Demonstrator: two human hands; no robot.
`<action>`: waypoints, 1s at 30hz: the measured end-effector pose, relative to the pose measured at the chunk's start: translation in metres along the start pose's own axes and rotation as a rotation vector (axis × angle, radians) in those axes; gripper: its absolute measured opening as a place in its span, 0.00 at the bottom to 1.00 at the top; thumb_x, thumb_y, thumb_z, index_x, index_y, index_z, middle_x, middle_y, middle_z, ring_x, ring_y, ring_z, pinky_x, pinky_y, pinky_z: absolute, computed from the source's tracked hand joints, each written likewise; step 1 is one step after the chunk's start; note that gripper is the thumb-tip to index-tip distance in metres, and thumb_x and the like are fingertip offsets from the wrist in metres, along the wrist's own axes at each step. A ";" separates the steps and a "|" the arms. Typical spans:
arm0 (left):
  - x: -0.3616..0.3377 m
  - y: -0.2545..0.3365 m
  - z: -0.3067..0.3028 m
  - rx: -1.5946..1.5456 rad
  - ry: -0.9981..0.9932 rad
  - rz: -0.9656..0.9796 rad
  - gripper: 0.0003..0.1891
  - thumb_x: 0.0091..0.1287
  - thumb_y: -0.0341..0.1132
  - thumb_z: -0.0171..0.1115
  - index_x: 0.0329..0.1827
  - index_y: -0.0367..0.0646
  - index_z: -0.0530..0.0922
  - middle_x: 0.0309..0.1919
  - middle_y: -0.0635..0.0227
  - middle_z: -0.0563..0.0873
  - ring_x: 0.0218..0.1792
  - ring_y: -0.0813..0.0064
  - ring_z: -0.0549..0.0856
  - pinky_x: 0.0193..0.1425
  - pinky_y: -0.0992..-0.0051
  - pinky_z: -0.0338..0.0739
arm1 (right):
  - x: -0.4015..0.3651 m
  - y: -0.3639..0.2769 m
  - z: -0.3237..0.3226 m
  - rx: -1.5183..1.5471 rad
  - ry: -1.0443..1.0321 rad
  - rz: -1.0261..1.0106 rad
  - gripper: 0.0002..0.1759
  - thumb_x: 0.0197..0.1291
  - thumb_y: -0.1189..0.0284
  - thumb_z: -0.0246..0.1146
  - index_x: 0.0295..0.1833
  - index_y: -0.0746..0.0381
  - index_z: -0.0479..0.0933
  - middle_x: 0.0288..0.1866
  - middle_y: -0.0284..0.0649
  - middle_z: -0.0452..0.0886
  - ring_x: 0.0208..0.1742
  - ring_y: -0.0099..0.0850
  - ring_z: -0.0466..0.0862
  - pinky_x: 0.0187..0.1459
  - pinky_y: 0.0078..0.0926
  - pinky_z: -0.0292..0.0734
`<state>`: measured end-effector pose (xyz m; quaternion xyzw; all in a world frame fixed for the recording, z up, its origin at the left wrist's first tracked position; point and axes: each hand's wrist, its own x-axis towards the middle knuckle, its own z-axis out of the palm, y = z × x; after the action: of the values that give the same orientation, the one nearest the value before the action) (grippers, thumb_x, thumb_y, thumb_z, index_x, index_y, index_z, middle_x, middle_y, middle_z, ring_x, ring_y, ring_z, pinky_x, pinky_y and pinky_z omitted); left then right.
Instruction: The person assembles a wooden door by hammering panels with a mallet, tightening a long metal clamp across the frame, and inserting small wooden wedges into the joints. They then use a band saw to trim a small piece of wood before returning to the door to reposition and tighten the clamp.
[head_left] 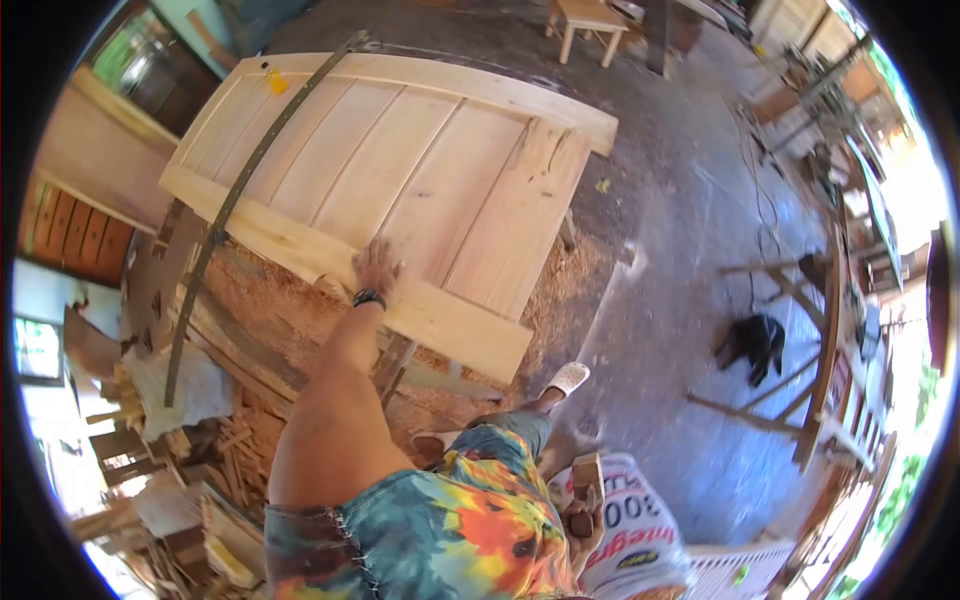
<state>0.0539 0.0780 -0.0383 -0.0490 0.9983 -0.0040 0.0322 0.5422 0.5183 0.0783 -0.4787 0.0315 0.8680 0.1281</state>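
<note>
A large pale wooden door panel (420, 170), with planks set in a frame, lies flat at a slant before me. My left hand (378, 268) rests on its near rail with the fingers spread, and a dark band circles the wrist. Low by my right side, my right hand (583, 522) is closed on a small wooden block (586, 474); most of its fingers are hidden. Across the left part of the panel runs a long metal bar clamp (250, 165), its near end jutting toward me. A yellow bottle (275, 80) lies on the panel beside the clamp.
Sawdust and shavings (262, 300) cover the floor under the panel. Wood offcuts (225, 445) are piled at the left. A printed white sack (635, 530) stands at my right. Farther right, a black dog (755, 347) lies near a workbench (825, 350). A small stool (588, 22) stands behind.
</note>
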 end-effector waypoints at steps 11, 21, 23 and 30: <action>0.003 0.075 0.013 -0.110 -0.019 -1.080 0.44 0.67 0.64 0.44 0.78 0.47 0.48 0.79 0.59 0.45 0.78 0.58 0.49 0.78 0.53 0.45 | 0.224 -0.220 0.221 -0.246 0.214 0.209 0.20 0.61 0.63 0.58 0.55 0.64 0.72 0.32 0.41 0.75 0.33 0.31 0.80 0.37 0.29 0.82; 0.077 0.379 -0.033 -0.291 0.020 -0.688 0.43 0.66 0.61 0.49 0.76 0.40 0.51 0.77 0.53 0.49 0.77 0.52 0.48 0.78 0.51 0.41 | 0.355 -0.374 0.400 -0.478 0.167 0.368 0.21 0.60 0.59 0.60 0.52 0.62 0.73 0.35 0.43 0.76 0.34 0.33 0.81 0.38 0.31 0.82; 0.084 0.427 -0.036 -0.246 0.024 -0.638 0.43 0.66 0.60 0.50 0.76 0.40 0.52 0.76 0.53 0.51 0.77 0.52 0.48 0.77 0.51 0.41 | 0.387 -0.392 0.435 -0.465 0.190 0.419 0.21 0.60 0.58 0.60 0.51 0.63 0.73 0.34 0.44 0.76 0.34 0.34 0.81 0.38 0.31 0.82; 0.076 0.517 -0.051 -0.330 -0.086 -0.901 0.40 0.68 0.57 0.48 0.76 0.39 0.52 0.77 0.53 0.51 0.77 0.53 0.50 0.78 0.53 0.46 | 0.459 -0.476 0.558 -0.829 -0.147 0.527 0.19 0.65 0.62 0.55 0.52 0.67 0.68 0.34 0.48 0.76 0.36 0.37 0.79 0.40 0.35 0.78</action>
<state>-0.0755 0.5853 0.0023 -0.4812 0.8628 0.1430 0.0602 -0.0302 1.1649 0.0270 -0.4026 -0.2054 0.8419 -0.2948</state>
